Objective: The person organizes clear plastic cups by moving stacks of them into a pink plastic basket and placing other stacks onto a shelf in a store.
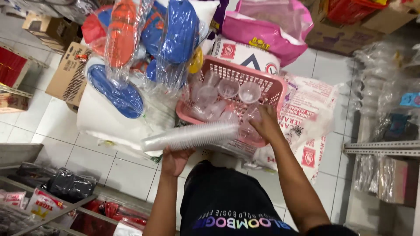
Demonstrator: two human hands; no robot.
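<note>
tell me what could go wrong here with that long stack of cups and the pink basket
The left hand props the long stack of clear cups only near one end, lying sideways, so it could sag or slide apart. The pink basket sits tilted on white sacks; the right hand reaching in might tip it and spill the loose cups.

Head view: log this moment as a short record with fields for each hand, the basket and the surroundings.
left hand: holds a long nested stack of clear plastic cups, lying sideways
right hand: reaches into the pink basket, fingers among loose clear cups
basket: tilted, resting on printed white sacks
surroundings: bagged blue and orange sandals, pink plastic bag, white tiled floor
</note>
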